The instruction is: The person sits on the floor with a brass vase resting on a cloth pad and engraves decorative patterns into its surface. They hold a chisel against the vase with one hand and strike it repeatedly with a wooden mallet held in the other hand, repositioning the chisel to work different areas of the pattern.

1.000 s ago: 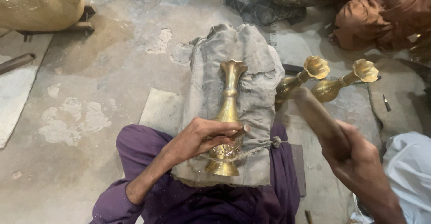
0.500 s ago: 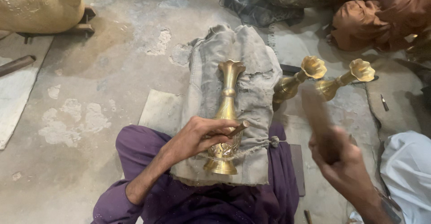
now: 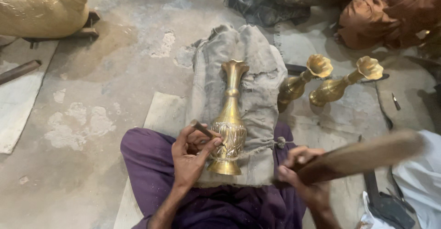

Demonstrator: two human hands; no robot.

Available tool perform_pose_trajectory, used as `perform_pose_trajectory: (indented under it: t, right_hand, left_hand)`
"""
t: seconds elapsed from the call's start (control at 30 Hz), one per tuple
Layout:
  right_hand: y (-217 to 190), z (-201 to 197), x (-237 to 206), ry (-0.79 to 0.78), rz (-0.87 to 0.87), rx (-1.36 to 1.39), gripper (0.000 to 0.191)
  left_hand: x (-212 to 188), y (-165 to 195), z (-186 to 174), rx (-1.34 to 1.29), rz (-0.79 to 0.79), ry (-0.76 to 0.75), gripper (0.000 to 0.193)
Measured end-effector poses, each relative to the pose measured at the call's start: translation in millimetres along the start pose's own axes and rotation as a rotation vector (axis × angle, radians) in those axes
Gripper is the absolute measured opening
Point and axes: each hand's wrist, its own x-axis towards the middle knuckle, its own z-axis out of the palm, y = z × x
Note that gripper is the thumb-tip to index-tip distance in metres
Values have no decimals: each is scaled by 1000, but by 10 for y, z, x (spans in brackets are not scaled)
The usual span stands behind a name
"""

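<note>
Under your left hand (image 3: 190,158), whose grip pinches a chisel (image 3: 204,130) against the brass vase (image 3: 228,125), you're mid-engraving; your right hand (image 3: 298,169), gripping the wooden mallet (image 3: 363,155), likely strikes next.

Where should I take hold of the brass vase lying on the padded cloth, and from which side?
Probably the slim neck of the brass vase, coming from above. It lies flat on the grey cloth, mouth pointing away, and the neck is bare and narrow enough to close around. The left hand with its small chisel crowds the patterned belly.
</note>
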Motion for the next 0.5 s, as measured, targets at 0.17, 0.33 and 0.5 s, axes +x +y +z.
perform_pose_trajectory:
  t: [0.17,0.33,0.5]
  right_hand:
    - [400,238,169,-278,200,-40,26]
    - [351,181,175,-240,259,-263,22]
    - [198,374,117,-347,160,-408,32]
  left_hand:
    - [11,38,9,121,-39,-43,43]
    - [-36,-29,0,-58,8,119,41]
    - [-82,-242,188,-190,-78,305,44]
